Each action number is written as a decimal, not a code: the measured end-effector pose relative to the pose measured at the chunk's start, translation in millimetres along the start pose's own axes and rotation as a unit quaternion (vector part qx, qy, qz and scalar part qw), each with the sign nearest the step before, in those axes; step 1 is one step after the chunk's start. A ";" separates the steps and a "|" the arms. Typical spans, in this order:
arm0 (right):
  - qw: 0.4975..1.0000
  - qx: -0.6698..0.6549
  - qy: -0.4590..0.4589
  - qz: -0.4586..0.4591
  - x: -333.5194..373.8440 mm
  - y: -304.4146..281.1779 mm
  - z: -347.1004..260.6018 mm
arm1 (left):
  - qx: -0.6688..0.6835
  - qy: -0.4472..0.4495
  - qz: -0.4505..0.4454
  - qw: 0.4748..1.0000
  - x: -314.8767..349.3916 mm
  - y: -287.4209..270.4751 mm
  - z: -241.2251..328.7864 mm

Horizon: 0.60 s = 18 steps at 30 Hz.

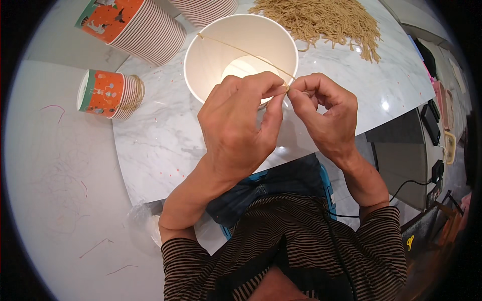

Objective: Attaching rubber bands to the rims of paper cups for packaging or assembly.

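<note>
A large white paper bucket stands on the table, its mouth tilted toward me. A thin tan cord stretches across the mouth, from a spot on the far-left rim to the near-right rim. At that near-right rim my left hand is closed, thumb and forefinger pinching the cord's end. Close against it, my right hand pinches the same cord between thumb and forefinger. The fingertips hide just how the cord sits at the rim there. My left hand covers the bucket's near side.
Stacked orange-printed paper buckets lie at the far left, with another stack beside them. A shorter stack with cords around it lies at the left table edge. Cut tan cords are heaped at the far right of the marble-patterned table.
</note>
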State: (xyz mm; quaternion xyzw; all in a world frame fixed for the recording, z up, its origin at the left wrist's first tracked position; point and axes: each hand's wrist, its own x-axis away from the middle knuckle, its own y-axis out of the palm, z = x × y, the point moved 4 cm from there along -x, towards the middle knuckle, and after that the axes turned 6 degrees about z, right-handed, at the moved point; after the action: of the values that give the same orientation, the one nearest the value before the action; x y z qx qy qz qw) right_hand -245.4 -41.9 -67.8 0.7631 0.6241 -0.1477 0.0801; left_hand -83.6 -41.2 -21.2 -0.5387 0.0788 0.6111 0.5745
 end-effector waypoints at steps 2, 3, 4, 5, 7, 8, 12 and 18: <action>1.000 -0.020 0.005 0.004 0.5 1.0 0.1 | 0.004 -0.035 0.002 0.999 0.0 0.3 -2.0; 1.000 -0.021 0.005 0.004 0.7 1.4 1.5 | 0.003 -0.035 0.002 0.999 -0.7 -0.3 -0.8; 1.000 -0.026 -0.011 0.003 1.0 2.1 3.0 | 0.026 -0.069 -0.004 0.997 -1.4 -0.9 -1.3; 0.999 -0.031 -0.026 0.002 1.3 2.6 4.3 | 0.049 -0.103 -0.010 0.993 -1.7 -0.8 -2.7; 0.999 -0.020 -0.051 0.006 1.6 3.3 5.3 | 0.050 -0.108 -0.012 0.993 -2.8 -1.1 -3.4; 0.997 -0.010 -0.075 0.009 1.9 3.5 5.1 | 0.051 -0.114 -0.014 0.992 -3.1 -1.3 -4.1; 0.993 -0.020 -0.120 0.002 3.2 3.4 10.8 | 0.057 -0.128 -0.024 0.990 -2.9 -1.4 -5.6; 0.991 -0.025 -0.131 -0.009 5.0 0.6 10.9 | 0.066 -0.125 -0.014 0.990 -5.8 -1.2 -5.5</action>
State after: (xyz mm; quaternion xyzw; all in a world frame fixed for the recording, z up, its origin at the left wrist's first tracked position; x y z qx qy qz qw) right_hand -245.3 -40.8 -79.7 0.7293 0.6183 -0.2321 0.1788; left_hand -80.9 -48.4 -18.5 -0.4199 0.0390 0.6589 0.6229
